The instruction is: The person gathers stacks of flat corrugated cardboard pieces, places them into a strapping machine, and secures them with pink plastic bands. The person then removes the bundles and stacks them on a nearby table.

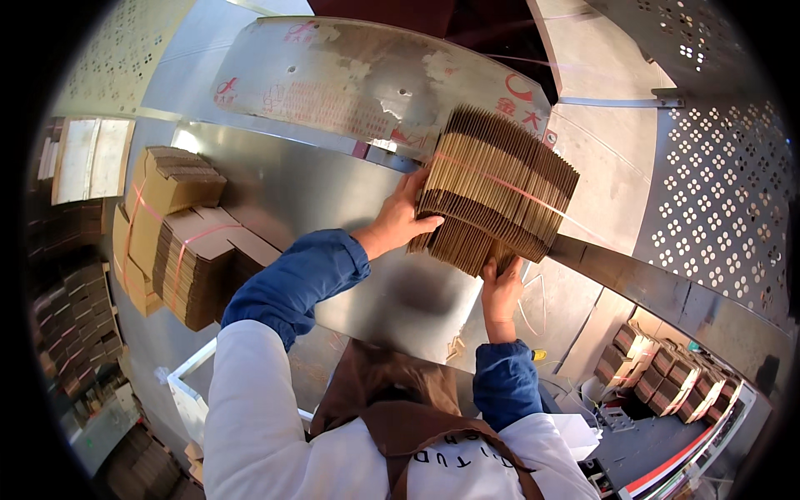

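A thick bundle of folded brown cardboard pieces, their edges packed side by side, is tilted at the far edge of the shiny metal table. A pink strap crosses over it. My left hand is pressed against the bundle's left side, with the thumb over its near edge and the other fingers partly hidden behind it. At the near right corner, my right hand grips the lower edge of the bundle with thumb and fingers. Both hands carry the same bundle between them.
Strapped cardboard bundles stand at the left of the metal table. Behind it is a worn metal panel with red print. A perforated metal guard rises at right, and more bundles sit at lower right.
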Motion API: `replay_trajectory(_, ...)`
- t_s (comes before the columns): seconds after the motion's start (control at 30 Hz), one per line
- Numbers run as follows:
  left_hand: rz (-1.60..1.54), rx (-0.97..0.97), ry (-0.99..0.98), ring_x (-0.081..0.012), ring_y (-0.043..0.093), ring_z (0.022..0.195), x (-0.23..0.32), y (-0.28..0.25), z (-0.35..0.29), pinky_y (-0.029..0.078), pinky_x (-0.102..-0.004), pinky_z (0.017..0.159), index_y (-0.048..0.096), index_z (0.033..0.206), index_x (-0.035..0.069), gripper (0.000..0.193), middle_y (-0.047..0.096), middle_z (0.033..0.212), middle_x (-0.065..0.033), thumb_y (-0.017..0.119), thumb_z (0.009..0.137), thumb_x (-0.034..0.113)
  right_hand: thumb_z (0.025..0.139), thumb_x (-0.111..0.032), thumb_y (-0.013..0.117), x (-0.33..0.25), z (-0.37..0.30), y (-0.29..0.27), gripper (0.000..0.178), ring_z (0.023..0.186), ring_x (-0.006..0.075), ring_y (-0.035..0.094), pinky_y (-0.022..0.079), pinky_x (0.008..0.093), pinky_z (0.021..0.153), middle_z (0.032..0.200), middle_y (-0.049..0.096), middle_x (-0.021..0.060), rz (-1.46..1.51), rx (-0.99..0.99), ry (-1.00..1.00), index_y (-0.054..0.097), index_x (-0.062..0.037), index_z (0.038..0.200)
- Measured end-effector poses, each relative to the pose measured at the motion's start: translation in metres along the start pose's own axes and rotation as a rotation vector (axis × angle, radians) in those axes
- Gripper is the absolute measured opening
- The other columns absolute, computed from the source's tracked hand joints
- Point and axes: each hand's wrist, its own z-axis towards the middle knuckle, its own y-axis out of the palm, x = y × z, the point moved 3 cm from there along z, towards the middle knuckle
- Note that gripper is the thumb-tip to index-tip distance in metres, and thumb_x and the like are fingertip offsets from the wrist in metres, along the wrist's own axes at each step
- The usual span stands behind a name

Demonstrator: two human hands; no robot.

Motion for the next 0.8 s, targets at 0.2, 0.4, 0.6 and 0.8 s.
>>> replay_trajectory(0.2, -0.018, -0.011, -0.041, -0.0344, 0.054, 0.117, -0.0006, -0.0003, 0.0024, 0.047, -0.0414, 0.097, 0.032, 0.142, 0.010, 0.083, 0.045, 0.131, -0.0165, 0.078, 0.074, 0.018, 0.087, -0.022, 0.064, -0.0010, 0.0018, 0.0036, 0.042, 0.073, 0.0490, 0.061, 0.048, 0.0519, 0.061, 0.078, 0.062, 0.0288, -0.039, 0.009, 0.014, 0.042, -0.0005, 0.116)
replay_trajectory(0.4, -0.086, 0.035, 0.036, -0.0439, 0.049, 0.119, -0.0015, 0.0012, 0.0025, 0.045, -0.0472, 0.097, 0.032, 0.141, 0.009, 0.083, 0.042, 0.135, -0.0230, 0.077, 0.073, 0.021, 0.086, -0.024, 0.065, -0.0031, 0.0002, 0.0015, 0.042, 0.072, 0.0487, 0.061, 0.048, 0.0514, 0.061, 0.077, 0.063, 0.0291, -0.032, 0.009, 0.030, 0.044, 0.0004, 0.113)
replay_trajectory(0.6, -0.070, 0.006, -0.058, -0.0418, 0.051, 0.116, 0.0029, -0.0015, 0.0037, 0.047, -0.0452, 0.096, 0.031, 0.142, 0.012, 0.083, 0.043, 0.134, -0.0192, 0.077, 0.073, 0.020, 0.087, -0.022, 0.063, 0.0017, 0.0002, 0.0042, 0.045, 0.083, 0.0519, 0.060, 0.048, 0.0536, 0.067, 0.089, 0.063, 0.0314, -0.003, -0.058, 0.109, 0.043, 0.0008, 0.120)
replay_trajectory(0.8, -0.023, 0.033, -0.080, -0.0321, 0.055, 0.118, 0.0046, 0.0073, 0.0050, 0.049, -0.0392, 0.096, 0.033, 0.141, 0.007, 0.081, 0.048, 0.131, -0.0142, 0.078, 0.074, 0.017, 0.088, -0.023, 0.063, -0.0004, -0.0007, 0.0058, 0.044, 0.071, 0.0497, 0.059, 0.048, 0.0540, 0.060, 0.079, 0.062, 0.0281, -0.025, -0.021, 0.022, 0.040, -0.0004, 0.117)
